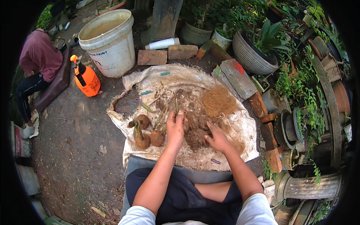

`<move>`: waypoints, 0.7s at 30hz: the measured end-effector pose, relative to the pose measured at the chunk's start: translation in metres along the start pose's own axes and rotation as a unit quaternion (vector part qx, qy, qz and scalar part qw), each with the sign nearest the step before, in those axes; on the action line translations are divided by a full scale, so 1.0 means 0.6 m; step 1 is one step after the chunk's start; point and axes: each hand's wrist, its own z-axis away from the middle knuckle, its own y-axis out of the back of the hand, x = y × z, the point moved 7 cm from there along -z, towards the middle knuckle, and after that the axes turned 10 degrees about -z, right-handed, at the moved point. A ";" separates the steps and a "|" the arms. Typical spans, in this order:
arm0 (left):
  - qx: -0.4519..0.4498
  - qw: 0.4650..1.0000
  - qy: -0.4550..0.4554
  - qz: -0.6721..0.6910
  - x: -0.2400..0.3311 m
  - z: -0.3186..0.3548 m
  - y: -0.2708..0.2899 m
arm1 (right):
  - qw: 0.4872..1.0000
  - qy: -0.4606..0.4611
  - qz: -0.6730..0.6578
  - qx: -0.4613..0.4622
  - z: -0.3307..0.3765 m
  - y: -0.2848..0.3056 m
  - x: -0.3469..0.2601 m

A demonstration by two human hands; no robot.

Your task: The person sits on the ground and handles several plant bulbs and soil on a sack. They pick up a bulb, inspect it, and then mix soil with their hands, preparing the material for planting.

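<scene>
Left hand point(175, 127) clasped around a crumbly soil clump point(186, 124), right hand point(216, 139) spread open, pressing dark soil point(197, 137) on coarse woven sacking point(240, 129); round moss balls point(149, 138) left, fibrous coir point(218, 100) beyond.

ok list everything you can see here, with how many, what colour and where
sack cloth: one, off-white, spread on the ground
soil heap: one, dark brown, middle of the cloth
fibre clump: one, tan, right of the soil
soil balls: three, brown, with green shoots, left on the cloth
bucket: one, white, holds murky water, top left
sprayer: one, orange, beside the bucket
bricks: several, reddish, behind and right of the cloth
ribbed pot: one, grey, planted, top right
person: one, maroon top, seated far left
left hand: holds a soil lump with a shoot
right hand: rests on the soil
</scene>
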 end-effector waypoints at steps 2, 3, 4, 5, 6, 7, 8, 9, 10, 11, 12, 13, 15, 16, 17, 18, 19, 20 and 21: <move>0.001 1.000 0.006 -0.003 -0.001 0.001 -0.001 | 1.000 0.023 0.009 0.012 0.011 -0.002 0.006; 0.005 1.000 0.005 -0.010 -0.001 0.001 0.000 | 1.000 0.018 0.016 0.012 0.016 -0.005 0.011; 0.011 1.000 0.012 -0.016 -0.003 0.002 0.000 | 1.000 0.018 0.018 0.015 0.020 -0.009 0.014; 0.019 0.999 0.024 -0.020 -0.006 0.002 0.001 | 1.000 0.017 0.020 0.017 0.024 -0.015 0.016; 0.012 1.000 0.017 -0.023 -0.004 0.002 0.000 | 0.999 0.017 0.023 0.019 0.031 -0.022 0.019; 0.007 1.000 0.014 -0.023 -0.004 0.001 0.000 | 0.999 0.012 0.021 0.026 0.040 -0.029 0.022; 0.005 0.999 0.021 -0.024 -0.005 0.000 0.000 | 0.999 0.008 0.021 0.031 0.051 -0.038 0.026; -0.002 1.000 0.011 -0.020 -0.004 0.000 0.000 | 0.999 0.006 0.021 0.039 0.063 -0.049 0.029; -0.007 1.000 0.012 -0.016 -0.004 0.000 -0.001 | 0.997 0.011 0.013 0.074 0.077 -0.056 0.029; -0.007 1.000 0.027 -0.012 -0.008 0.000 0.000 | 0.997 -0.013 -0.017 0.074 0.089 -0.073 0.036; -0.010 1.000 0.010 -0.012 -0.005 0.001 -0.002 | 0.995 -0.035 -0.049 0.079 0.101 -0.090 0.042; -0.011 1.000 0.009 -0.014 -0.006 0.002 -0.003 | 0.991 -0.075 -0.078 0.075 0.112 -0.109 0.051; -0.011 1.000 0.009 -0.016 -0.007 0.004 -0.005 | 0.984 -0.086 -0.120 0.104 0.128 -0.131 0.050; -0.011 1.000 0.010 -0.017 -0.007 0.004 -0.005 | 0.981 -0.092 -0.123 0.118 0.129 -0.138 0.048; -0.010 1.000 0.010 -0.017 -0.007 0.005 -0.006 | 0.978 -0.108 -0.123 0.130 0.129 -0.144 0.048; -0.010 1.000 0.011 -0.015 -0.007 0.005 -0.006 | 0.975 -0.121 -0.110 0.150 0.125 -0.146 0.046; -0.010 1.000 0.011 -0.012 -0.007 0.005 -0.006 | 0.971 -0.144 -0.092 0.168 0.120 -0.147 0.045; -0.006 1.000 0.023 -0.010 -0.010 0.005 -0.006 | 0.966 -0.166 -0.075 0.185 0.115 -0.145 0.046; -0.008 1.000 0.013 -0.005 -0.008 0.004 -0.007 | 0.966 -0.166 -0.060 0.190 0.108 -0.143 0.043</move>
